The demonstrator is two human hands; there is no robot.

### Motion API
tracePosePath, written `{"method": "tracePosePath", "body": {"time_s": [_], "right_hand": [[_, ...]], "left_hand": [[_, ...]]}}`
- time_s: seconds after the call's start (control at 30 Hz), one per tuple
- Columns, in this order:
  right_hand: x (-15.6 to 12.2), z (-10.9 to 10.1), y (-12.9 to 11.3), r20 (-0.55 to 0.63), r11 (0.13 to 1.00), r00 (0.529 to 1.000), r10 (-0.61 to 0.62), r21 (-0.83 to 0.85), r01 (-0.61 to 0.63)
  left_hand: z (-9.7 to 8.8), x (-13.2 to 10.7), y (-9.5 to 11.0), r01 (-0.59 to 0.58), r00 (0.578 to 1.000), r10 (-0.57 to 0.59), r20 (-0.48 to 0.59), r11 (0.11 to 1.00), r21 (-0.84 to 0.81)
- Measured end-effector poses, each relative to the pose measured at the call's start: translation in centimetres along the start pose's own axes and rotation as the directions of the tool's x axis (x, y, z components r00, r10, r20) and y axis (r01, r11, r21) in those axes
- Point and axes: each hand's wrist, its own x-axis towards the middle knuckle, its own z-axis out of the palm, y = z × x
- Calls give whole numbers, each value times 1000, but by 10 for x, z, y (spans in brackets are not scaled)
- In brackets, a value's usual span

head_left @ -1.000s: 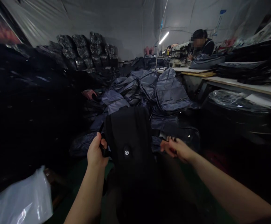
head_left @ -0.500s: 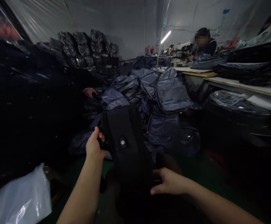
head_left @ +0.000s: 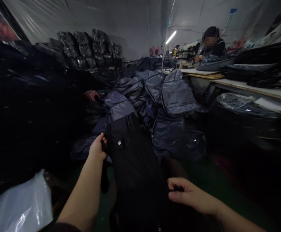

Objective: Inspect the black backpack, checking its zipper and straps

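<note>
A black backpack (head_left: 135,161) with a small round white mark near its top left lies tilted in front of me. My left hand (head_left: 98,146) is closed around the backpack's upper left side, its fingertips partly hidden by dark fabric. At the lower right side of the backpack is my right hand (head_left: 184,191), fingers curled and thumb close to the forefinger. What it pinches there is too dark to make out. Beyond the backpack lies a heap of dark grey-blue bags (head_left: 176,93), several with zips showing.
Stacked plastic-wrapped bundles (head_left: 82,45) stand at the back left, with a large dark pile (head_left: 29,106) nearer. A clear plastic bag (head_left: 21,203) lies lower left. On the right, a person (head_left: 213,43) leans over a worktable (head_left: 256,88) bearing dark fabric.
The backpack has turned, so its white mark sits further left and more of its right side shows. My right hand has shifted right and its fingers have curled in.
</note>
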Motion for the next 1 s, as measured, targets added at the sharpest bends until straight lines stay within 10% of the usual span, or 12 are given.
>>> {"method": "tracePosePath", "body": {"time_s": [0.17,0.23,0.3,0.5,0.73,1.0], "right_hand": [[9,6,9,-52,977,999,-6,211,17],[12,5,8,-81,961,997,-3,274,25],[14,2,5,-126,943,992,0,329,42],[18,-7,3,-224,893,973,58,447,49],[25,-15,18,-280,862,959,31,493,116],[28,-40,9,-366,842,931,3,503,195]], "left_hand": [[15,-44,-15,-322,947,313,75,916,238],[21,-76,-34,-622,778,467,421,670,405],[21,-105,-60,-736,642,353,680,531,419],[-13,-128,-120,-533,844,254,472,492,688],[-28,-113,-117,-528,849,100,519,221,820],[-18,-104,-114,-160,924,-103,369,772,615]]}}
